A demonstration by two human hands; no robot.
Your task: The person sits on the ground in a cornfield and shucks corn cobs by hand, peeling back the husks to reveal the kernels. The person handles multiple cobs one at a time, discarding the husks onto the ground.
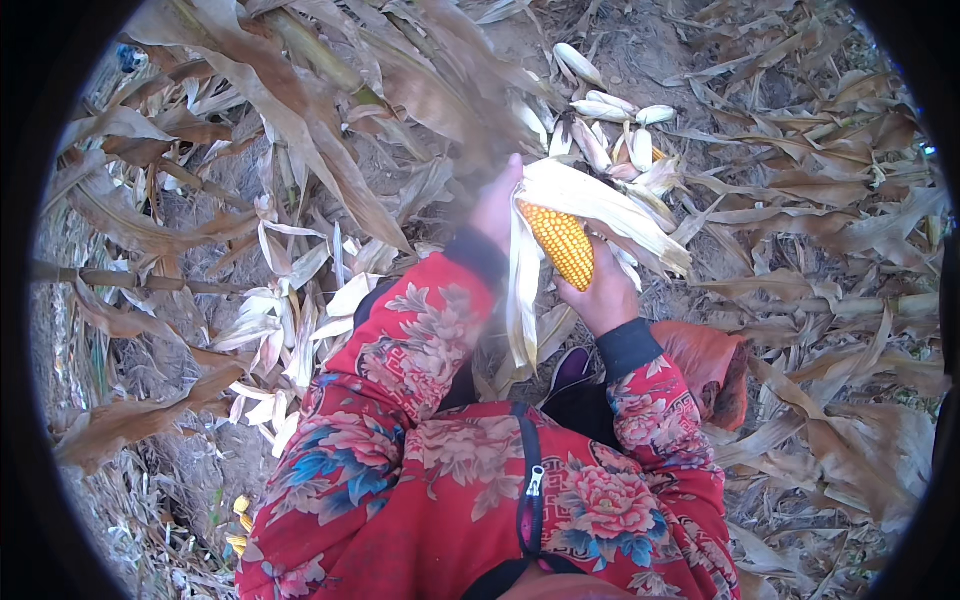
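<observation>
An ear of corn (559, 244) with bare yellow kernels is in front of me, its pale dry husk (600, 206) peeled partly back. One husk flap spreads to the right and another hangs down on the left. My right hand (604, 292) grips the lower end of the cob. Blurred, my left hand (496, 201) is at the upper left end of the ear, against the husk. Its thumb points up, while its fingers are hidden, so its hold cannot be made out.
Several husked-over corn ears (600, 112) lie piled beyond my hands. Dry corn stalks (322, 60) lean at upper left. Loose husks (285, 322) litter the left ground, with bare yellow cobs (240, 525) at lower left. An orange-red object (705, 367) sits by my right sleeve.
</observation>
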